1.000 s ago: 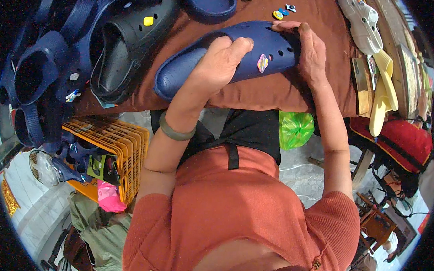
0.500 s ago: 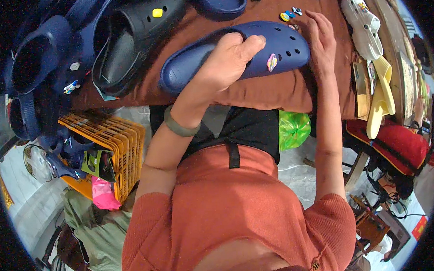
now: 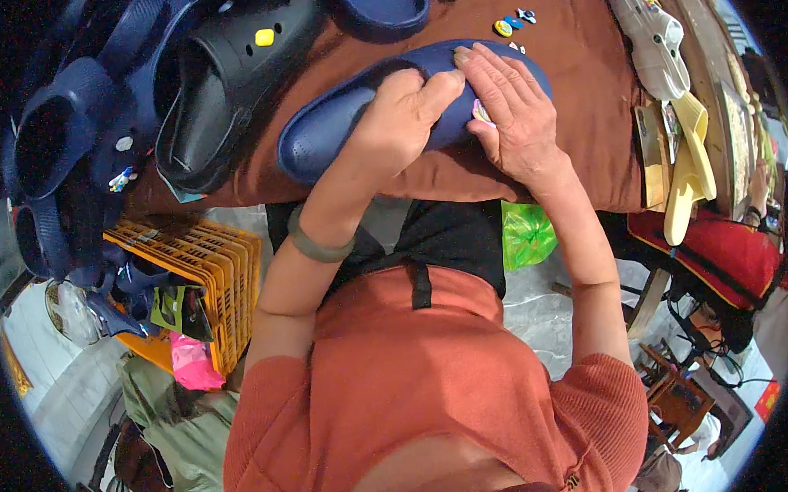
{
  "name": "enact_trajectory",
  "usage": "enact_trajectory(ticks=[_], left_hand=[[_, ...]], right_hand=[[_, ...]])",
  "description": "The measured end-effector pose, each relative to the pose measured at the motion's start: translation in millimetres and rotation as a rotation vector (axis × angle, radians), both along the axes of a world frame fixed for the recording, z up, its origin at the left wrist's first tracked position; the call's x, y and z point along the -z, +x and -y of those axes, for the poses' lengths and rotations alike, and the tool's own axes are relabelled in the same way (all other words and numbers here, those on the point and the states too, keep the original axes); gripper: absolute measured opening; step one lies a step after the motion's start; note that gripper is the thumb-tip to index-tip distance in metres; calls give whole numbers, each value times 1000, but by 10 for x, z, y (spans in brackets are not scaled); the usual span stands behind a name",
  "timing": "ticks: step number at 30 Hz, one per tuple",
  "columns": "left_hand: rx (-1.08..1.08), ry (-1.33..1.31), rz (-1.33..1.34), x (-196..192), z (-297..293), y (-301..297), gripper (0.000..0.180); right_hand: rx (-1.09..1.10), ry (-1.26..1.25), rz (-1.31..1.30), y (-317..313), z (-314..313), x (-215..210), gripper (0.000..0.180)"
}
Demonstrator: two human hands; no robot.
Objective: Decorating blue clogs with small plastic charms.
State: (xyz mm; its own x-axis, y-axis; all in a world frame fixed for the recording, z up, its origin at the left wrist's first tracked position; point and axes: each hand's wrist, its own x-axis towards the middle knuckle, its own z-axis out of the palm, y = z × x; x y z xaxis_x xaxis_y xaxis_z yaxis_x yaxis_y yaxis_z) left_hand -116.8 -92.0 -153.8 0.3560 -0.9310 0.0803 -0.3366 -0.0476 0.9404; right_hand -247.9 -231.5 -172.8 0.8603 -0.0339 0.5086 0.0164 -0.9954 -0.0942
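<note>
Your navy clog lies on its side on the brown-covered bench, right under both your hands, toe end pointing away to your right. Your left hand is wrapped over the middle of the shoe, fingers closed on its upper. Your right hand lies flat over the toe, fingertips pressing a small pale charm against the upper; most of that charm is hidden beneath your fingers.

To seat it well, I would keep the left hand clamped so the soft shoe cannot roll, and push straight down with the right fingertips rather than at a slant, since the foam likely gives and a charm can tip out of its hole.

Just beyond your right hand sit a few loose small charms on the cloth; mind them when you lift the hand. Beyond your left hand a black clog with a yellow charm lies near the navy one, and further left more dark blue clogs crowd together. To your right, well apart, rest a white clog and yellow sandals. The bench edge runs just on your side of the shoe, so slide it away from you, not toward you. An orange crate stands below on your left.
</note>
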Motion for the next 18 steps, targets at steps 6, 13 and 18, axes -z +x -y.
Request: enact_trajectory(ticks=[6,13,18], left_hand=[[18,-245,508,139,-12,61,25],[30,-247,506,132,-12,76,24],[14,-23,119,36,28,45,21]], right_hand=[[9,37,90,15,-33,21,46],[-83,146,157,15,-7,11,41],[-151,361,229,-102,-73,-32,36]])
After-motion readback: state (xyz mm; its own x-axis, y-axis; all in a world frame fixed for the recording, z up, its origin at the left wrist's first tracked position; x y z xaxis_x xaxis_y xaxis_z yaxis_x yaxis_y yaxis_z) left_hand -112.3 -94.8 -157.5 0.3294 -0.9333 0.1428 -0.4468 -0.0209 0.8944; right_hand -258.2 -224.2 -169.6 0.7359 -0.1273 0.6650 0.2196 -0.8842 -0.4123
